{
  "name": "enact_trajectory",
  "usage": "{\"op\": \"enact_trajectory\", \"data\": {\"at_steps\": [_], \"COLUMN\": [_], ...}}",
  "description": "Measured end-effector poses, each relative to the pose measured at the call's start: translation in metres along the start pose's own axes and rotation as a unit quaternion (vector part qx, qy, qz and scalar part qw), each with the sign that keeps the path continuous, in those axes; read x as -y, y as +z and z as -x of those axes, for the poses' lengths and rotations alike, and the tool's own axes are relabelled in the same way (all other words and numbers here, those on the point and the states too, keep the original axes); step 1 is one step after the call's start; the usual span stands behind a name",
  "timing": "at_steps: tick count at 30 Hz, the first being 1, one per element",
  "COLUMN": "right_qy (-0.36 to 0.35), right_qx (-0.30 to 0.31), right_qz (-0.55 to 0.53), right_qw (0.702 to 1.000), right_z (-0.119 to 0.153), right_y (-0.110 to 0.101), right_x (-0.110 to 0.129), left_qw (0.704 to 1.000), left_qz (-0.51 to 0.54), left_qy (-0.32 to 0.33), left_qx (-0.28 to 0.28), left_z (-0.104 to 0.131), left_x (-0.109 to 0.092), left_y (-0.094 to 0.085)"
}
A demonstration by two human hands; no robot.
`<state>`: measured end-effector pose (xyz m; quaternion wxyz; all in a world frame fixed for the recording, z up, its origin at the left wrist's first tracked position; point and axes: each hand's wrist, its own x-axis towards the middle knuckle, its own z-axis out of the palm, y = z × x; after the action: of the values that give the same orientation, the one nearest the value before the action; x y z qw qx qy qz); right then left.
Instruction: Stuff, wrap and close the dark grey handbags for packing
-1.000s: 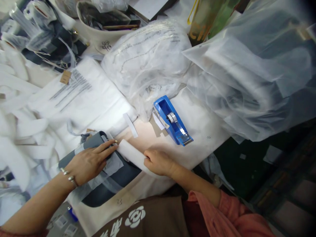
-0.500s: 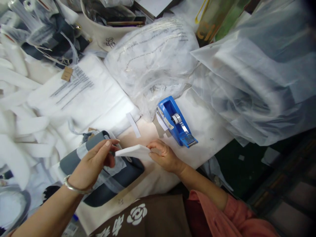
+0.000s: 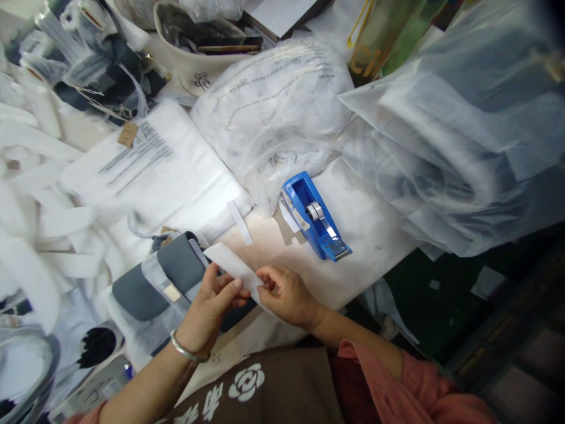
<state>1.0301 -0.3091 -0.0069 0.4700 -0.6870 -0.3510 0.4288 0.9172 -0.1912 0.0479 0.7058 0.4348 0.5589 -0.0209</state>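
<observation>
Both hands are on one flat white foam strip (image 3: 232, 262), held slanting above the table's near edge. My left hand (image 3: 219, 300) grips its lower middle, thumb on top and fingers beneath. My right hand (image 3: 286, 292) pinches the strip's right end between thumb and fingers. Below and left of it lies a dark grey-blue bag (image 3: 136, 291) with a white wrap band around it; my left forearm and the strip hide part of the bag. A blue tape dispenser (image 3: 315, 215) with a small roll stands on the table, beyond my right hand.
A stack of printed white plastic bags (image 3: 176, 171) lies behind the grey-blue bag, a paper slip (image 3: 241, 222) at its corner. Loose white foam pieces (image 3: 30, 235) cover the left side. A bulging clear bag (image 3: 273, 100) and a large plastic-wrapped bundle (image 3: 454, 153) stand at the back and right.
My left hand has moved right and closed on the foam strip. The strip has turned, so its broad face now shows. More of the grey-blue bag is uncovered.
</observation>
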Motion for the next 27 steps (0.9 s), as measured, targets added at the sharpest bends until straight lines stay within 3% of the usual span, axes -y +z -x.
{"op": "enact_trajectory", "data": {"at_steps": [3, 6, 8, 9, 10, 11, 14, 15, 17, 19, 21, 27], "right_qy": [-0.004, 0.045, 0.058, 0.058, 0.055, 0.049, 0.03, 0.024, 0.017, 0.014, 0.0, -0.062], "right_qx": [0.032, 0.039, 0.042, 0.045, 0.049, 0.056, 0.095, 0.115, 0.146, 0.156, 0.162, 0.206], "right_qz": [-0.013, -0.032, -0.016, 0.001, 0.02, 0.039, 0.097, 0.115, 0.145, 0.162, 0.16, 0.128], "right_qw": [0.999, 0.998, 0.997, 0.997, 0.997, 0.996, 0.99, 0.986, 0.978, 0.974, 0.974, 0.968], "right_z": [0.005, 0.005, 0.002, -0.001, -0.004, -0.008, -0.018, -0.02, -0.022, -0.021, -0.019, -0.014], "right_y": [0.003, 0.001, -0.003, -0.005, -0.008, -0.01, -0.012, -0.012, -0.009, -0.006, -0.006, -0.013], "right_x": [0.005, 0.0, -0.007, -0.01, -0.014, -0.017, -0.022, -0.023, -0.024, -0.026, -0.028, -0.032], "left_qw": [1.0, 0.997, 0.98, 0.955, 0.912, 0.85, 0.635, 0.583, 0.518, 0.492, 0.488, 0.524], "left_qz": [-0.01, -0.066, -0.188, -0.281, -0.388, -0.494, -0.715, -0.75, -0.787, -0.8, -0.803, -0.768], "left_qy": [-0.006, -0.016, 0.021, 0.063, 0.115, 0.17, 0.276, 0.291, 0.306, 0.306, 0.299, 0.326], "left_qx": [0.013, 0.046, 0.068, 0.07, 0.068, 0.063, 0.097, 0.115, 0.14, 0.156, 0.167, 0.169], "left_z": [-0.003, -0.005, -0.007, -0.008, -0.01, -0.013, -0.024, -0.028, -0.036, -0.042, -0.045, -0.047], "left_x": [0.011, 0.013, 0.01, 0.007, 0.004, 0.0, -0.011, -0.014, -0.02, -0.025, -0.03, -0.03], "left_y": [0.009, 0.007, -0.004, -0.013, -0.024, -0.037, -0.074, -0.083, -0.093, -0.092, -0.086, -0.083]}}
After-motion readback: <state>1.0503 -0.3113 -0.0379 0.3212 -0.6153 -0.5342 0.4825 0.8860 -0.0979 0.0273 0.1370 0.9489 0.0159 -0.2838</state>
